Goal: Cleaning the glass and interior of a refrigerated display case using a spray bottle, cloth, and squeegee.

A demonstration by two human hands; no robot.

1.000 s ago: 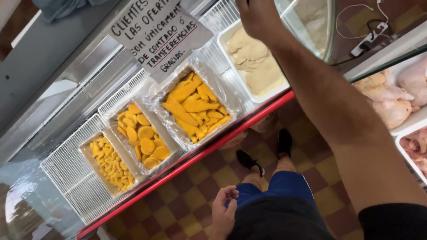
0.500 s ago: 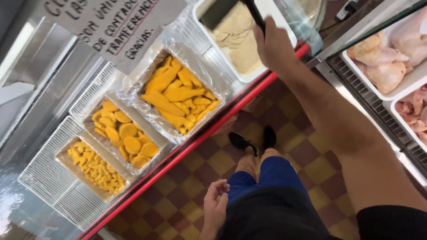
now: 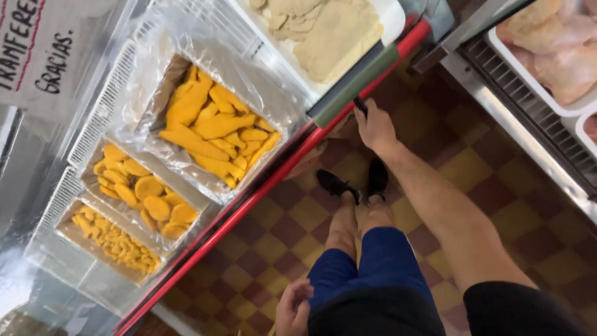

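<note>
While the right hand (image 3: pixel 375 127) is stretched forward, its fingers are closed around a dark handle (image 3: pixel 360 106) at the lower edge of the glass display case door (image 3: pixel 354 84), just beside the red rail (image 3: pixel 249 199) that runs along the case front. The left hand (image 3: pixel 292 309) hangs low near the blue shorts (image 3: pixel 373 267), loosely curled and holding nothing. Between the red rail and the steel counter (image 3: pixel 528 143) on the right lies a strip of checkered tile floor (image 3: pixel 280 230), where the black shoes (image 3: pixel 354 180) stand. Inside the case, foil-lined trays (image 3: pixel 186 158) under clear wrap hold orange breaded pieces, long strips and round discs. A white tray (image 3: pixel 388 15) above holds pale flat cutlets.
</note>
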